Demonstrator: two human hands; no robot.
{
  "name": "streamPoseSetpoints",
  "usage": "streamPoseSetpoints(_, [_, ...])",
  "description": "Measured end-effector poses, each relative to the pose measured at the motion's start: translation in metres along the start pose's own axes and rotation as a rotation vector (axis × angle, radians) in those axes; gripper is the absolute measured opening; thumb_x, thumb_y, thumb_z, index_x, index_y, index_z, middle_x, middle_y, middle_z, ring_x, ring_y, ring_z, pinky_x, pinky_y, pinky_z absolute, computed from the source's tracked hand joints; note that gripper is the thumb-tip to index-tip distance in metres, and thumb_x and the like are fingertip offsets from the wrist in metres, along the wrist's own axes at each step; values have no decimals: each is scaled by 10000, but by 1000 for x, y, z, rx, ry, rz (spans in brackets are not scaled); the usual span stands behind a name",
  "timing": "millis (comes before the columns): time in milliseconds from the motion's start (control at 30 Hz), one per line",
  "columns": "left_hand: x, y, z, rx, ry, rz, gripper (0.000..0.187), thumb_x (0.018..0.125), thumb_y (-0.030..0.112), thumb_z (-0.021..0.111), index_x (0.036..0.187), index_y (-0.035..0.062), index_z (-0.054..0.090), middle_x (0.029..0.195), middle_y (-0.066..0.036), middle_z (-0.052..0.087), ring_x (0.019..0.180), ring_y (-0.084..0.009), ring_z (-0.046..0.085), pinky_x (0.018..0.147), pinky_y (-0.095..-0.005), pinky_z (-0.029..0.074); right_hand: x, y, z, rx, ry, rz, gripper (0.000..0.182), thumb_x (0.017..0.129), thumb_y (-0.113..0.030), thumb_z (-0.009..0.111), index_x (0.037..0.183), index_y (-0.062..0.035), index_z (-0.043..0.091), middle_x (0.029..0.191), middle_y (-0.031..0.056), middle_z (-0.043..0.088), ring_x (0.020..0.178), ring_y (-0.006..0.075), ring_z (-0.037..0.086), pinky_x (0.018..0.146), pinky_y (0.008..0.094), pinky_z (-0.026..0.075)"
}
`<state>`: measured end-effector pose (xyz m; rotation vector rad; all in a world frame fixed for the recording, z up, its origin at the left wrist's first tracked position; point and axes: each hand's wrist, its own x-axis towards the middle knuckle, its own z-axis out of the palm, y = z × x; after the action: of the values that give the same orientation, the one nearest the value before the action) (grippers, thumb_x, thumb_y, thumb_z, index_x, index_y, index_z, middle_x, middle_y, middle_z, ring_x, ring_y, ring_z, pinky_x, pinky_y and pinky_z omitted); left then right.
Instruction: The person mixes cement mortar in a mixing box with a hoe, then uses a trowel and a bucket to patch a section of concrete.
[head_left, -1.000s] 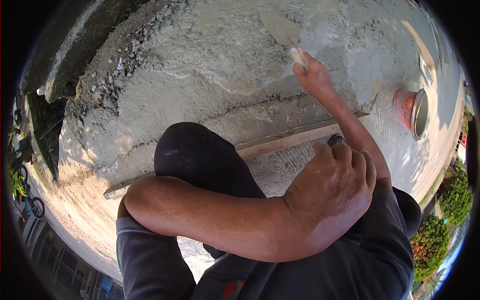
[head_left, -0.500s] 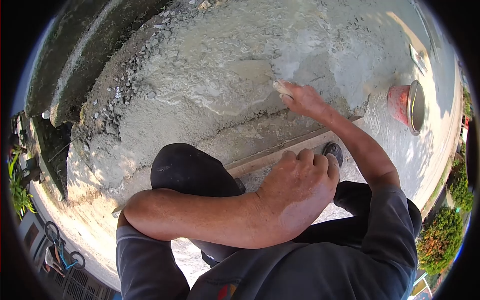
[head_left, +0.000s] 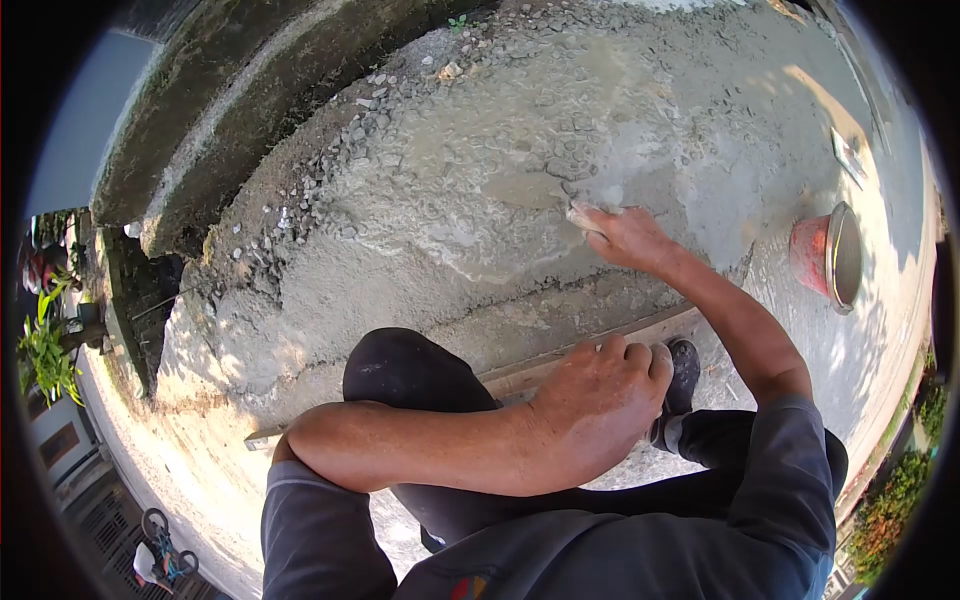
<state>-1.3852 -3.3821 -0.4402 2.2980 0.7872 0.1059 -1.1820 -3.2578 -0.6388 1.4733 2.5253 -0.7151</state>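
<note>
Wet grey concrete (head_left: 450, 200) covers the ground ahead of the crouching person, coarse gravel (head_left: 330, 170) along its far edge. Head view: the right hand (head_left: 625, 238) is extended, fingers closed round the handle of a trowel (head_left: 540, 195), whose blade lies flat on the concrete surface. The left hand (head_left: 595, 405) rests loosely curled over the person's knee, holding nothing. A wooden board (head_left: 520, 375) lies beneath. A red bucket (head_left: 825, 255) lies tipped, well apart to the right.
</note>
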Motion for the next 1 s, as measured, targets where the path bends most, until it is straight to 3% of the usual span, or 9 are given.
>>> streamPoseSetpoints(67, [2, -4, -4, 1, 4, -18, 492, 902, 224, 636, 1254, -103, 530, 959, -151, 617, 905, -263, 608, 769, -374, 517, 10, 12, 14, -94, -69, -36, 490, 888, -261, 580, 1345, -89, 535, 880, 220, 692, 792, 404, 672, 747, 509, 528])
streamPoseSetpoints(467, [-3, -5, -14, 17, -20, -38, 543, 930, 266, 625, 1303, -105, 491, 932, -139, 601, 899, -256, 595, 777, -370, 510, 62, 90, -15, 135, 155, 195, 501, 872, -309, 621, 1321, -90, 576, 1084, 226, 679, 1006, 381, 650, 881, 461, 514])
streamPoseSetpoints(533, [-4, -4, -14, 24, -22, -34, 549, 932, 273, 624, 1308, -103, 488, 931, -138, 600, 899, -254, 595, 775, -368, 510, 76, 110, -14, 124, 270, 210, 496, 874, -308, 614, 1318, -91, 578, 1100, 224, 675, 1019, 382, 645, 885, 460, 513])
streamPoseSetpoints(667, [-8, -4, -14, 29, -27, -28, 552, 934, 282, 624, 1312, -97, 488, 927, -139, 600, 901, -255, 595, 771, -371, 512, 72, 93, -31, 192, 327, 254, 497, 874, -306, 603, 1322, -93, 577, 1101, 224, 676, 1025, 392, 641, 893, 459, 510])
streamPoseSetpoints(767, [-7, -5, -15, 18, -21, -28, 556, 936, 289, 624, 1316, -93, 488, 926, -140, 600, 902, -259, 595, 772, -375, 514, 57, 58, -22, 138, 171, 160, 493, 876, -311, 596, 1314, -86, 580, 1096, 223, 678, 1040, 394, 634, 914, 462, 500])
streamPoseSetpoints(867, [-6, -6, -18, 0, -23, -48, 560, 936, 292, 625, 1319, -91, 487, 927, -141, 600, 906, -262, 596, 779, -377, 517, 70, 86, -2, 141, 227, 215, 470, 880, -305, 600, 1292, -80, 587, 1032, 213, 688, 919, 359, 677, 818, 442, 541])
streamPoseSetpoints(967, [-5, -3, -19, -24, -32, -56, 565, 933, 290, 629, 1323, -92, 484, 930, -142, 601, 914, -263, 598, 788, -379, 520, 77, 119, -17, 446, 296, 388, 440, 883, -297, 607, 1258, -69, 596, 946, 196, 685, 757, 303, 687, 681, 402, 563])
streamPoseSetpoints(1000, [-6, -4, -21, -27, -30, -66, 566, 932, 288, 631, 1325, -92, 483, 932, -143, 601, 917, -264, 599, 791, -379, 520, 74, 115, -21, 433, 331, 360, 431, 884, -293, 608, 1249, -65, 597, 920, 187, 680, 722, 288, 680, 644, 395, 558])
